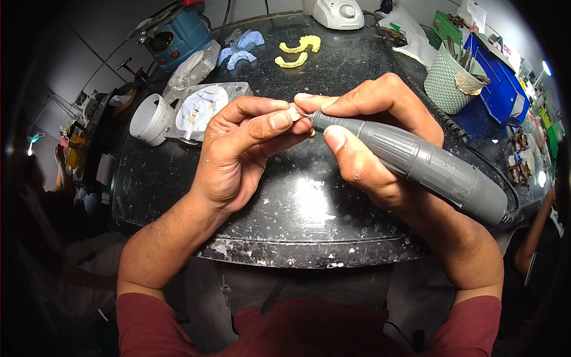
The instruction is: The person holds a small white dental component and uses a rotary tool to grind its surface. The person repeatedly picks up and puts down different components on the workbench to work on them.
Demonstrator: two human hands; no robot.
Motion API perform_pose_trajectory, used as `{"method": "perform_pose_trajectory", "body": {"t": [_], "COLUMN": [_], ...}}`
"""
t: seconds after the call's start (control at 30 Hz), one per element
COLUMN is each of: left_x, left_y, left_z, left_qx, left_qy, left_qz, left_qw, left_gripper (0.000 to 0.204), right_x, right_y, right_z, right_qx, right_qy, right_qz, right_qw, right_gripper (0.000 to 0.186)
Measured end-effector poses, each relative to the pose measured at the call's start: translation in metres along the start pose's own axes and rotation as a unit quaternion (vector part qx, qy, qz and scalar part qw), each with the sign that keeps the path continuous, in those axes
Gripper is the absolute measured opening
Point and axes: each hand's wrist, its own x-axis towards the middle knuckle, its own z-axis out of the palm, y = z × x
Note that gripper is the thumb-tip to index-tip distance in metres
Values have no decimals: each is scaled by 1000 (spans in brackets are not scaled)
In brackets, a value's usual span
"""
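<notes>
My left hand (242, 134) pinches a small white tooth-like piece (294, 112) between thumb and fingertips. In my right hand (380, 128) is a grey rotary handpiece (425, 157), gripped like a pen. Its thin bit points left and meets the white piece or comes very close to it; I cannot tell if they touch. Both hands are held over the middle of the black bench (273, 199). Left of my left hand lies an opened metal flask (241, 89) with a pale round cast (203, 109) in it.
A white tub (151, 122) stands beside the flask. Blue arch models (241, 50) and yellow arch pieces (292, 59) lie farther back. A white control box (339, 13) sits at the rear. At right are a woven basket of tools (446, 86), a blue bin (496, 80) and a coiled cord (437, 113).
</notes>
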Motion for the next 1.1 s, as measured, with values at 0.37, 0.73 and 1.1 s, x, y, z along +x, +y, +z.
{"method": "perform_pose_trajectory", "body": {"t": [0.37, 0.73, 1.1], "left_x": [1, 0, 0], "left_y": [1, 2, 1], "left_z": [2, 3, 2], "left_qx": [2, 15, 18], "left_qy": [-4, 8, 5], "left_qz": [0, 1, 5], "left_qw": [1000, 1000, 1000], "left_gripper": [13, 13, 13], "right_x": [0, 0, 0], "right_y": [-2, -1, -3], "right_z": [-3, -2, -1], "right_qx": [-26, -12, 1], "right_qy": [-6, -9, -6], "right_qz": [-2, 2, 14], "right_qw": [1000, 1000, 1000], "right_gripper": [15, 16, 15]}}
